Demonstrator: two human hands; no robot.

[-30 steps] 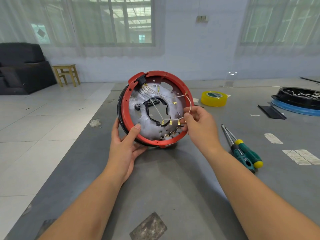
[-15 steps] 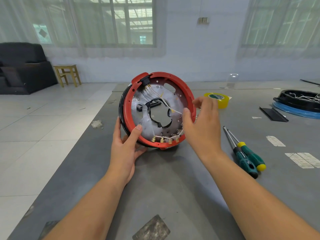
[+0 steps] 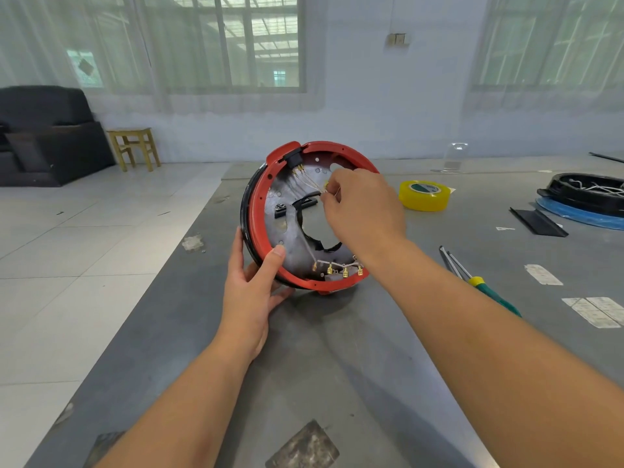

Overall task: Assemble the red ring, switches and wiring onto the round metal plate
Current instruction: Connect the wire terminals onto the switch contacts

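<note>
The round metal plate [image 3: 287,228] stands on edge on the grey table, tilted toward me, with the red ring [image 3: 258,211] fitted around its rim. My left hand [image 3: 251,285] grips the ring's lower left edge, thumb on the red rim. My right hand [image 3: 363,211] reaches across the plate's face and pinches thin white wires [image 3: 312,185] that run from a black connector [image 3: 293,159] at the top. Gold terminals [image 3: 337,270] line the bottom inside edge. A black switch [image 3: 279,211] sits left of the centre hole. The plate's right half is hidden by my right hand.
A yellow tape roll [image 3: 424,194] lies behind my right hand. Two screwdrivers [image 3: 479,282] lie to the right, near white paper strips [image 3: 594,309]. A black round part on a blue disc [image 3: 587,201] sits at far right. The table's left edge drops to the tiled floor.
My right hand let go at the plate's lower right, lifted away, then came across the plate's face and pinched the wires near the top. The left hand kept its hold.
</note>
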